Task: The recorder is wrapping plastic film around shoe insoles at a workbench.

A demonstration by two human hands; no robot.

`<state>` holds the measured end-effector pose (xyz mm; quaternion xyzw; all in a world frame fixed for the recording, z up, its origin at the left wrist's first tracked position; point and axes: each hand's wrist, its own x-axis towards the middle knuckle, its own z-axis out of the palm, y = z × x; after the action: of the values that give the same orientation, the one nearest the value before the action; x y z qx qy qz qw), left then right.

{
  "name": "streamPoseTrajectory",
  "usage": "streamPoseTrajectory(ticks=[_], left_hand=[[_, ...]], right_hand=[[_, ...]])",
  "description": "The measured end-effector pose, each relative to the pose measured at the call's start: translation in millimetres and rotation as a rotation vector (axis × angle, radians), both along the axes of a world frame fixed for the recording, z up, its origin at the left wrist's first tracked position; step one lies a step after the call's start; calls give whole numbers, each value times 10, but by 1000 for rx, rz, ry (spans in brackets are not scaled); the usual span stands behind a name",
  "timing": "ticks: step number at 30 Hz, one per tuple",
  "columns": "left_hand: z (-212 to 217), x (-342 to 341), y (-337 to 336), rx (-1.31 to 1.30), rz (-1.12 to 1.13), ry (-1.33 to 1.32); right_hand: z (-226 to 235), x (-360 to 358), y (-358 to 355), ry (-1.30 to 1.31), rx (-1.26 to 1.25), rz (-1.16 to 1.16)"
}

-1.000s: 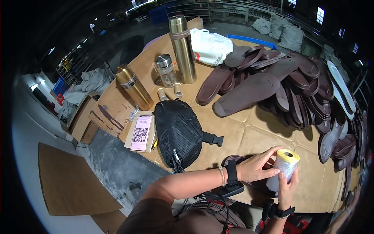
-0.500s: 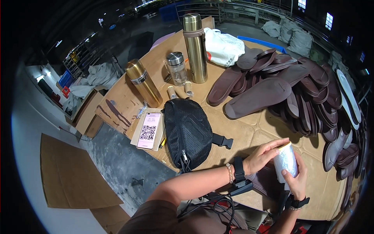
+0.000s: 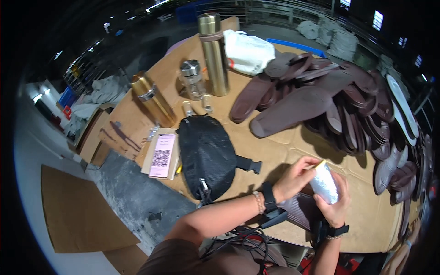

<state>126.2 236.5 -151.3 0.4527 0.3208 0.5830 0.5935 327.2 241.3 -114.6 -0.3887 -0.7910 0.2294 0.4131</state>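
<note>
A short silver roll, shiny like foil with a yellowish upper edge (image 3: 326,187), is held tilted between my hands above the near part of the table. My right hand (image 3: 337,204) wraps round its lower right side, thumb across the front. My left hand (image 3: 295,178) has its fingers bent together at the roll's upper left edge; their tips are partly hidden. Below both hands lies a dark brown ribbed shoe sole (image 3: 304,211), partly covered by my wrists. Black straps with devices sit on both wrists.
Brown soles (image 3: 339,98) are heaped at the right. A black mesh bag (image 3: 206,156) lies left of my hands. Beyond it stand a tall gold flask (image 3: 214,59), a tilted gold flask (image 3: 153,103) and a glass bottle (image 3: 193,82). A phone (image 3: 162,156) lies at the left edge.
The view has shifted, so the table's things sit further left. The roll leans more to the left at its top, and my left fingers have curled at its edge.
</note>
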Motion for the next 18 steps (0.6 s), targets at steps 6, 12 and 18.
streamPoseTrajectory(ticks=[6,12,18], left_hand=[[101,-135,-125,-12,-16,-77],[71,-125,-74,0,-42,-153],[161,-178,-84,21,-46,-93]], right_hand=[[-22,-48,-42,195,-115,14],[31,26,-35,98,-153,-4],[-23,10,-35,110,-45,63]])
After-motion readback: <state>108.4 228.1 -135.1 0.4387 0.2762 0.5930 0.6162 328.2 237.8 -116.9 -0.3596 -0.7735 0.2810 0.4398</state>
